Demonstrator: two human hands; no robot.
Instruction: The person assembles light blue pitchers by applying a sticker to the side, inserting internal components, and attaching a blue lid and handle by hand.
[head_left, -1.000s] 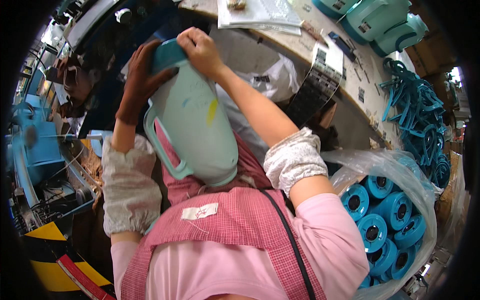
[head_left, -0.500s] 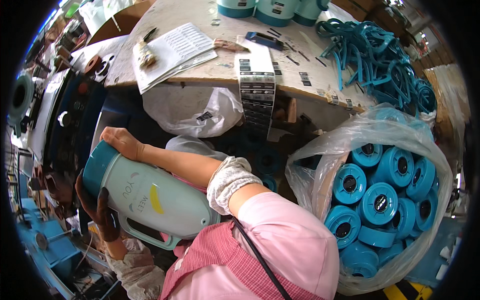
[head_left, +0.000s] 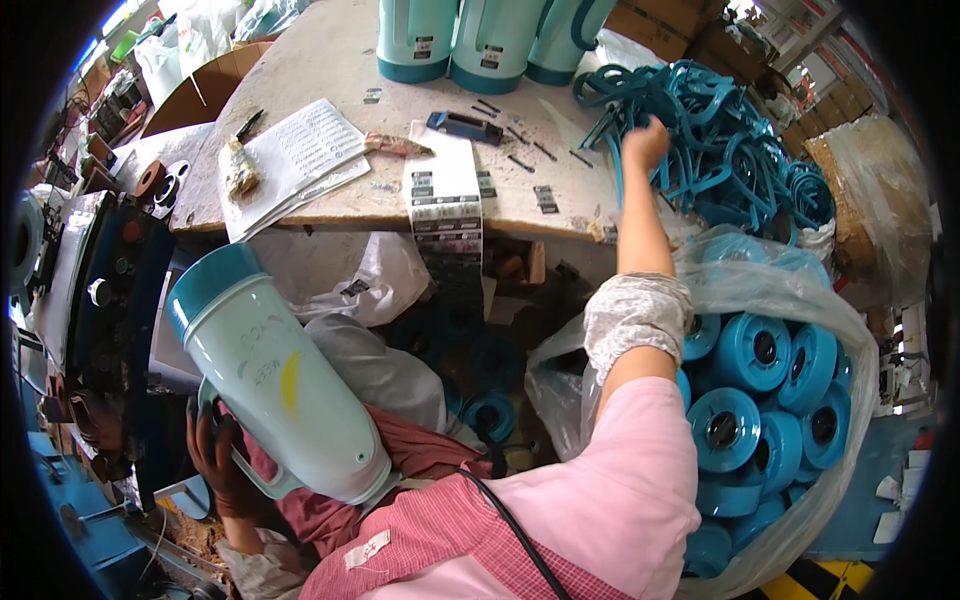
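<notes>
A pale green jug [head_left: 290, 385] with a teal base and a yellow mark lies tilted across my lap, its teal end up and to the left. My left hand [head_left: 215, 455], in a dark glove, is closed round the jug's side handle. With my arm stretched over the table, my bare right hand [head_left: 645, 146] is at the near left side of a heap of teal straps [head_left: 720, 150]. Its fingers are pinched on a strap there; the fingertips are partly hidden.
Several finished jugs [head_left: 490, 50] stand at the table's back. Papers [head_left: 300, 150], a label strip [head_left: 445, 200] and a dark blue tool [head_left: 465, 127] lie on the tabletop. At my right, a clear plastic bag [head_left: 860, 370] holds several blue round parts [head_left: 722, 428]. Machinery [head_left: 100, 310] stands at left.
My right hand has left the jug's teal base and reached out right to the strap heap. My left hand has shifted down to the handle. The jug now stands more steeply.
</notes>
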